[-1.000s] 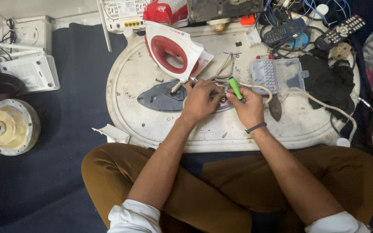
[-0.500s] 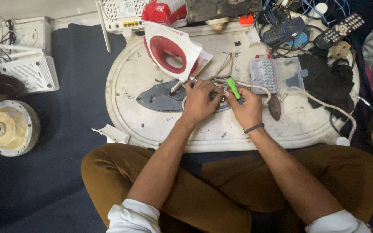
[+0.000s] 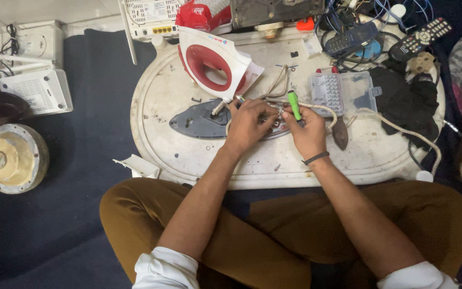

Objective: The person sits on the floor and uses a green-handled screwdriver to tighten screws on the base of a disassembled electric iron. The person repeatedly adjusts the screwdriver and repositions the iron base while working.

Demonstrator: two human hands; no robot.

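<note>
**An iron in pieces, with both hands at its base**

An electric iron is seen taken apart on a pale oval board (image 3: 188, 160) that is scuffed and stained; its red and white plastic shell (image 3: 212, 64) is stood up at the far left of the board, well apart from the dark metal base plate (image 3: 196, 122), which lies flat and points left. The opening-up is judged to be done already; the work at the wiring end of the plate looks to be in the middle, and the shell is not yet put back.

The left hand (image 3: 249, 126) is curled over the right end of the plate, its fingers closed on something small there that cannot be made out; the right hand (image 3: 308, 134) is closed around a green-handled screwdriver (image 3: 294, 104), whose handle stands up between thumb and fingers and whose tip is hidden between the hands. A black band is worn on the right wrist.

A beige braided cord (image 3: 397, 128), rough and woven, is looped behind the hands and trails off to the right; a clear plastic box of bits (image 3: 343, 91) lies open just beyond the right hand; a black cloth (image 3: 407, 101) is crumpled further right; two remote controls (image 3: 421, 37) and tangled wires are heaped at the far right corner. On the dark blue floor at the left a round metal part (image 3: 12, 158) is set.
</note>
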